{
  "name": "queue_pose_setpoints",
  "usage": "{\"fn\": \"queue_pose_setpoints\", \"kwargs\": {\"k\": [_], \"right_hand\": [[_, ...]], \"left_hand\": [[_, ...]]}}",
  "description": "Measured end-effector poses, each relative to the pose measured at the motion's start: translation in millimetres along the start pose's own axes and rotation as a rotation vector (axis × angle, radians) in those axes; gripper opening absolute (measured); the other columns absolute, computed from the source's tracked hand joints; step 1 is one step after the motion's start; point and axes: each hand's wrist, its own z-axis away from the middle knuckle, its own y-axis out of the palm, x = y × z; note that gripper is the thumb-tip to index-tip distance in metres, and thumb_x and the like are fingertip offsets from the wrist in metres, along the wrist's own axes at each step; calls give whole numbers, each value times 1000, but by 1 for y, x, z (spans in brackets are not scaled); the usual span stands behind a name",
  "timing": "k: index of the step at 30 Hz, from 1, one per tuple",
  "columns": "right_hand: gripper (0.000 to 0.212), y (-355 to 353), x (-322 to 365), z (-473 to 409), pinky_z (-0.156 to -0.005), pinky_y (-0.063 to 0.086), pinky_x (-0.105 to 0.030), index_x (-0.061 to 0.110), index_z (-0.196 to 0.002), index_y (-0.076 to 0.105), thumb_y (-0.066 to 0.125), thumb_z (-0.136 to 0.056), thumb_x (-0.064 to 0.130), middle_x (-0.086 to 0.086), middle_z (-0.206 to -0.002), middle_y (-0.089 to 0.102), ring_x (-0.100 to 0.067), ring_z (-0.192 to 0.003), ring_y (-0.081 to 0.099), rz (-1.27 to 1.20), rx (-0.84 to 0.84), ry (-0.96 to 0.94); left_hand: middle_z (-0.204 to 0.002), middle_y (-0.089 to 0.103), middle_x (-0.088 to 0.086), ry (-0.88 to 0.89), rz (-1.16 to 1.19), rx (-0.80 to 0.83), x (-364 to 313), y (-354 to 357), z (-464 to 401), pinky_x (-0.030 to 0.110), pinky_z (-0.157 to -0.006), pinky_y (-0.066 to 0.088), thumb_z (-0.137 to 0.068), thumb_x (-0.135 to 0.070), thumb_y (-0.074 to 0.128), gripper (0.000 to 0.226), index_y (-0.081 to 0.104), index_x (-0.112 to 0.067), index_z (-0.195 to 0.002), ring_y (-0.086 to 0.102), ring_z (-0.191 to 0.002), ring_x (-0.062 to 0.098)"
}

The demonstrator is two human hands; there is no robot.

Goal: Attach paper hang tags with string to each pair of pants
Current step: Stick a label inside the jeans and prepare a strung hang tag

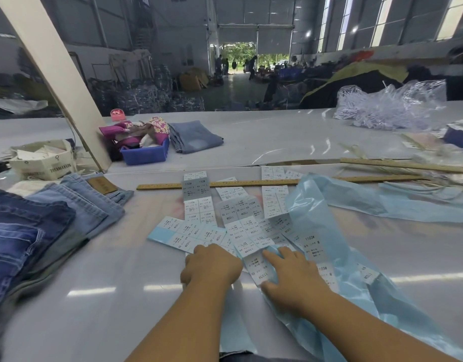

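Both hands worked the sticker sheets: my right hand (290, 273) lay spread and flat, index finger and thumb framing one strip of size labels (259, 267), pressing rather than gripping it; my left hand (212, 265) was curled knuckles-up just beside it, and I could not tell whether it pinched a sheet edge underneath. Well left of the hands sat the stack of folded jeans (42, 226), heavy, limp denim in dark and pale blue, which I judged best taken by the waistband. Under and right of my right hand trailed the pale blue backing film (342, 231), thin and slippery. Fanned just beyond my fingertips were the label sheets (199, 205), white and grey, printed 1103#, light and easily creased, so I would lift them by a corner. Beyond those lay a wooden ruler (251, 182).
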Motion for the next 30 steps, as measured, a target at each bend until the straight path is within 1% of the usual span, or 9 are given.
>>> {"fn": "queue_pose_setpoints", "kwargs": {"k": [5,8,12,17,20,22,24,28,30], "right_hand": [[70,-8,7,2,-106,38,-35,28,-146,32,61,-83,20,5,-136,41,-18,-124,42,-328,-202,-28],[68,-12,9,3,-87,51,-26,30,-144,38,58,-86,3,13,-111,51,-8,-95,55,-610,-301,-68],[66,-18,7,2,-69,48,-14,30,-143,36,64,-88,7,9,-90,61,-8,-82,61,-784,-330,-28],[51,-20,1,1,-84,57,-42,20,-125,52,66,-80,0,-4,-91,75,-21,-84,71,-1026,-77,138],[52,-23,-1,1,-59,54,-27,24,-121,54,64,-80,-7,3,-82,75,-12,-67,69,-1083,-101,178],[53,-23,-2,-1,-61,55,-30,26,-121,50,64,-82,-8,5,-80,75,-13,-69,70,-1128,-151,185],[53,-23,-2,-1,-73,58,-38,24,-123,50,65,-83,-8,1,-83,76,-23,-79,72,-1187,-201,202],[54,-25,-2,0,-70,58,-26,19,-130,47,65,-86,-7,-3,-89,75,-17,-79,70,-1305,-227,215],[59,-27,-2,1,-81,58,-34,19,-137,44,64,-88,-5,-4,-94,75,-21,-88,71,-1296,-222,217]], "left_hand": [[-129,48,7,198,-58,-127,-6,4,-2,44,-101,39,-86,-51,47,49,51,-22,-126,43,-120,30],[-110,60,2,318,310,-10,-11,3,-3,36,-84,53,-84,-36,60,30,53,-23,-110,60,-99,22],[-92,68,-1,344,661,29,-14,-2,-7,26,-64,49,-86,-17,67,6,65,-21,-89,65,-83,14],[-81,69,-2,417,975,57,-16,-6,-3,30,-72,52,-86,-9,71,10,67,-18,-81,64,-81,19],[-95,59,-9,475,444,-283,-15,-2,-6,35,-82,48,-86,-30,68,14,59,-27,-97,57,-90,16],[-97,52,-9,581,176,-496,-14,2,-5,35,-86,40,-86,-37,63,15,57,-29,-97,52,-97,17],[-95,48,-10,679,146,-476,-17,4,-2,35,-86,34,-86,-44,61,15,62,-30,-90,48,-100,17],[-99,47,-14,711,122,-382,-15,11,-7,35,-92,30,-78,-69,59,35,64,-34,-81,39,-101,10],[-101,47,-16,698,173,-345,-13,10,-7,33,-90,27,-76,-70,60,35,62,-35,-76,36,-101,8]]}}
